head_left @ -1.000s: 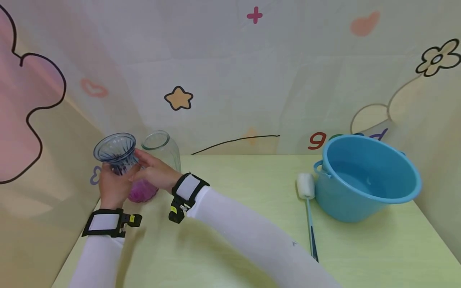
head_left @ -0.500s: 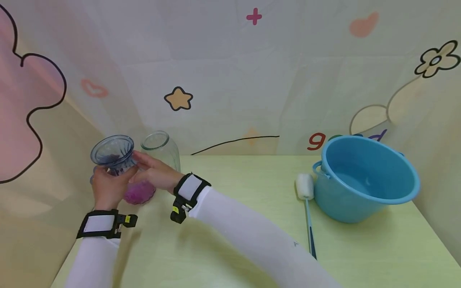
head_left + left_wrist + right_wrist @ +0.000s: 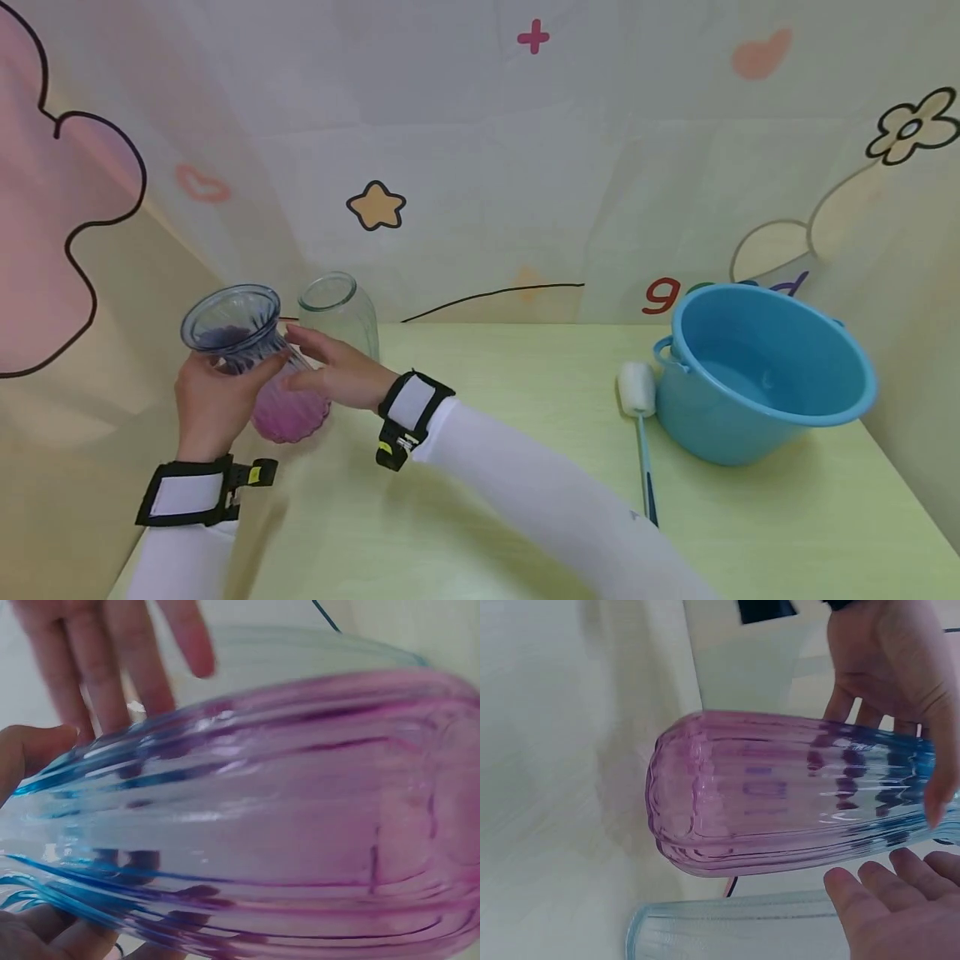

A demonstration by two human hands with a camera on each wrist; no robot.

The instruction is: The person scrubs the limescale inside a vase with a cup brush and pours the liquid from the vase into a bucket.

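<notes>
A ribbed glass vase [image 3: 288, 412], blue at the flared rim and pink at the base, leans with its top to the left. My left hand [image 3: 217, 408] grips its neck, thumb across the front, fingers [image 3: 847, 769] showing through the glass in the right wrist view. Beside the neck is my right hand [image 3: 348, 371]; in the right wrist view its fingers [image 3: 870, 889] extend loosely just off the glass. I cannot tell whether the base touches the table. Behind the right hand stands a clear glass jar [image 3: 345, 321], partly hidden.
On the right of the pale table [image 3: 487, 433] stands a light blue bucket [image 3: 742, 417] with side lugs. A white-headed sponge brush [image 3: 637, 390] lies against its left side. A printed cloth [image 3: 465, 150] hangs behind the table.
The vase and left hand have shifted slightly left and toward me. My right hand has loosened and drawn back to the right, leaving a gap between it and the left hand.
</notes>
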